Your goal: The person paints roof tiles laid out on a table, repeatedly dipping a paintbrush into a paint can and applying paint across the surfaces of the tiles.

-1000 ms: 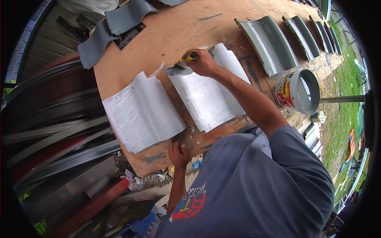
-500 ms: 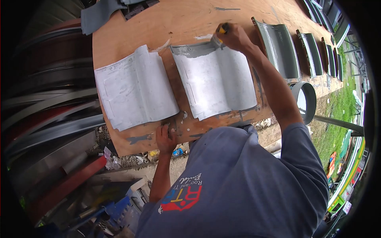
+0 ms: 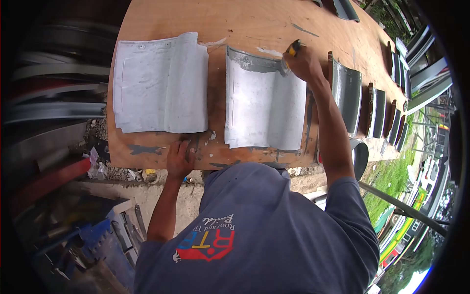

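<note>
My right hand (image 3: 304, 63) grips a paintbrush (image 3: 294, 49) with a yellow and black handle. Its bristles touch the upper right part of a white roof tile (image 3: 264, 112), where a band of wet grey paint (image 3: 252, 61) runs along the far edge. Most of that tile is still white. My left hand (image 3: 180, 159) lies with its fingers out on the near edge of the wooden table (image 3: 147, 147), holding nothing. Just beyond it is a second roof tile (image 3: 161, 83), white all over.
Grey-painted roof tiles (image 3: 346, 93) stand in a row to the right, with more at the far side. A paint bucket (image 3: 360, 159) is beside my right forearm at the table's edge. Curved metal sheets (image 3: 54, 105) are stacked at the left. Grass (image 3: 382, 196) lies beyond the right side.
The camera view has turned, so the table and tiles appear shifted. The brush has moved slightly right along the tile's far edge, and my left hand stays on the table edge.
</note>
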`<state>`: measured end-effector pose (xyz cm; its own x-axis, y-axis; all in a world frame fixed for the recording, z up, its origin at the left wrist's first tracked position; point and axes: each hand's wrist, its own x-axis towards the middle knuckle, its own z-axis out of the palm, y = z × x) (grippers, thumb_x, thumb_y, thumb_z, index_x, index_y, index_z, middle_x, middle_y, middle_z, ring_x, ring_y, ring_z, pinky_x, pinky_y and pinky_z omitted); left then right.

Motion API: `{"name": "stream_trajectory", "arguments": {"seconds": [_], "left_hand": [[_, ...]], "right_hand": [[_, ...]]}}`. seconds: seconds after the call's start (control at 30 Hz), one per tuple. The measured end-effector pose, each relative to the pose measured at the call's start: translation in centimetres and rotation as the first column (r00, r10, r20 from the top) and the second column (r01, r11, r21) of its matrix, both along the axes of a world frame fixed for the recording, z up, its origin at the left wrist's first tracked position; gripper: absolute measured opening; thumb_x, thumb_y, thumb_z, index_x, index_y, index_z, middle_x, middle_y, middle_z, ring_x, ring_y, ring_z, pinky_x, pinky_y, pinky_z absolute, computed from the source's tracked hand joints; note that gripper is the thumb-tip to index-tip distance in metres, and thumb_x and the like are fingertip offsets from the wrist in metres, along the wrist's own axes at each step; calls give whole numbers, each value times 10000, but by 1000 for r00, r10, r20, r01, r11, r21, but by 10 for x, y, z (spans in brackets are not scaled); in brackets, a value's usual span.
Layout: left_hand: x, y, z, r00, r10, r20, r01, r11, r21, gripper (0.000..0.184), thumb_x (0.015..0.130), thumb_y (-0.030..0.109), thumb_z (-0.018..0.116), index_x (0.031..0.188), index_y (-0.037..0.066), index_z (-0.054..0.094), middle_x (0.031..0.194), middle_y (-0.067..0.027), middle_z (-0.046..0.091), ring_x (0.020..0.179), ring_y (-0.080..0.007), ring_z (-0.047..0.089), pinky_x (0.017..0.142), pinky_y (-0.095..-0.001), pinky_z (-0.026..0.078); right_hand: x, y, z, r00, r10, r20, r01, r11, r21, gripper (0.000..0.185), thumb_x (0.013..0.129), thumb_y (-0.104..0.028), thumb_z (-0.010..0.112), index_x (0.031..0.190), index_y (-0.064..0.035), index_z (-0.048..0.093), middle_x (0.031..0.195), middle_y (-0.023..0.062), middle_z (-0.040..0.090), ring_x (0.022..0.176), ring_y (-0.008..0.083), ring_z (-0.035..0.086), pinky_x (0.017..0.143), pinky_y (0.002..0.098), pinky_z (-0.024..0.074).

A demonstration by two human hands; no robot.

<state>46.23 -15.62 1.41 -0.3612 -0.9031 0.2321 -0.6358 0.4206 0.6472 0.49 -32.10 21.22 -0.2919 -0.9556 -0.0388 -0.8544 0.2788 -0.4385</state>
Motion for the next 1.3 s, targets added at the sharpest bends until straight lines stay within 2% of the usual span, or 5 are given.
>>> {"name": "stream_trajectory", "arguments": {"seconds": [0.27, 0.63, 0.83, 1.03, 1.3], "left_hand": [[1, 1, -1, 1000, -5, 3, 5, 997, 73, 358, 882, 159, 722, 1202, 20, 639, 1088, -200, 602, 1006, -409, 620, 872, -485, 537], [-2, 1, 4, 999, 7, 32, -8, 999, 43, 349, 891, 175, 718, 1196, 22, 647, 1105, -201, 607, 1020, -412, 624, 875, -493, 541], [-2, 0, 1, 1000, 12, 22, -12, 1000, 6, 350, 890, 185, 721, 1196, 31, 650, 1113, -201, 609, 1034, -411, 627, 891, -494, 542], [0, 2, -1, 999, 23, 34, -24, 1000, 14, 350, 893, 194, 719, 1191, 25, 650, 1118, -204, 609, 1028, -416, 629, 886, -493, 541], [-1, 1, -1, 999, -6, 52, 6, 1000, 5, 347, 897, 199, 714, 1182, 13, 648, 1123, -226, 605, 1025, -432, 626, 872, -508, 535]], "right_hand": [[0, -2, 5, 999, -28, -25, 32, 981, 192, 312, 871, -265, 681, 898, 45, 700, 849, 294, 704, 816, 435, 723, 761, 492, 555], [-18, 6, 9, 934, -332, 132, 340, 940, -37, 393, 890, -336, 701, 901, 55, 735, 741, 176, 728, 716, 281, 742, 671, 423, 567], [-66, 18, -18, 961, -234, 148, 252, 961, -112, 428, 883, -357, 702, 907, 69, 738, 748, 222, 727, 714, 324, 751, 666, 425, 579], [-73, 37, 1, 930, -265, -255, 172, 927, -333, 316, 890, -309, 698, 898, 5, 734, 824, 265, 726, 793, 430, 734, 708, 485, 577], [-43, 57, -5, 971, 195, -135, -230, 916, -329, 145, 946, -158, 682, 987, -38, 751, 828, 218, 734, 773, 388, 738, 686, 450, 573]]}}
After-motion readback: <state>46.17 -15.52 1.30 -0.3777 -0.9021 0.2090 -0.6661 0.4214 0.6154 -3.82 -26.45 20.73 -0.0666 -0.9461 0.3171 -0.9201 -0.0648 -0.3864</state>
